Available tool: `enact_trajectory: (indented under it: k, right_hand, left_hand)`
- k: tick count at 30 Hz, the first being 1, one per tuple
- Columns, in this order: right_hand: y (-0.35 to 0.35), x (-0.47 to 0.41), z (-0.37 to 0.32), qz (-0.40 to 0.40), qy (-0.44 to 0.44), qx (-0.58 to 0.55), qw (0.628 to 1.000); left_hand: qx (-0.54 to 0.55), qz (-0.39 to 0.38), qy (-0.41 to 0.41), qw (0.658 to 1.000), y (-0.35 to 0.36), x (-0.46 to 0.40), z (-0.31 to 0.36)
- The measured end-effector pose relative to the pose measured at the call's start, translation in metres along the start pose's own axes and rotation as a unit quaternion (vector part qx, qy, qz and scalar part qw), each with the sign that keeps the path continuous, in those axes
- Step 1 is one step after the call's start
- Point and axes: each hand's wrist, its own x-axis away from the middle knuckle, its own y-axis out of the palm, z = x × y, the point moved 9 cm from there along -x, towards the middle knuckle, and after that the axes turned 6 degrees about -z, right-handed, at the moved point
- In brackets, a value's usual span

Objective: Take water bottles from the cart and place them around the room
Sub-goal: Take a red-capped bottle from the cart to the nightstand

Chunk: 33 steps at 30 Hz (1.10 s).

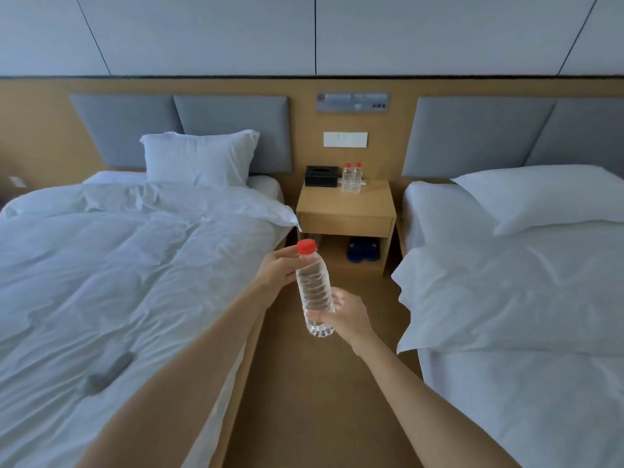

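The left hand is pinching the water bottle just below its red cap; the right hand is curling round its lower body. The bottle is hanging tilted in the aisle, well short of the nightstand. Judged full, fairly light, thin-walled and crushable; the ribbed midsection is offering the surest hold.
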Motion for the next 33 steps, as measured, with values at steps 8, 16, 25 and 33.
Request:
enact_trajectory:
  k: [8, 16, 25, 33]
  right_hand:
    - [-0.058, -0.169, -0.006, -0.006, 0.01, 0.0, 1.0]
    - [-0.128, -0.367, -0.004, 0.031, 0.019, 0.02, 0.999]
    - [-0.234, -0.567, -0.029, 0.102, 0.013, 0.028, 0.994]
    - [-0.32, -0.738, 0.039, 0.162, 0.046, 0.099, 0.981]
  left_hand:
    - [-0.019, -0.001, -0.018, 1.0, -0.024, -0.18, 0.019]
    - [-0.077, -0.049, -0.03, 0.995, -0.044, -0.39, 0.023]
    - [-0.089, -0.071, -0.001, 0.993, -0.038, -0.618, 0.066]
    - [-0.141, -0.049, -0.015, 0.989, -0.02, -0.795, 0.019]
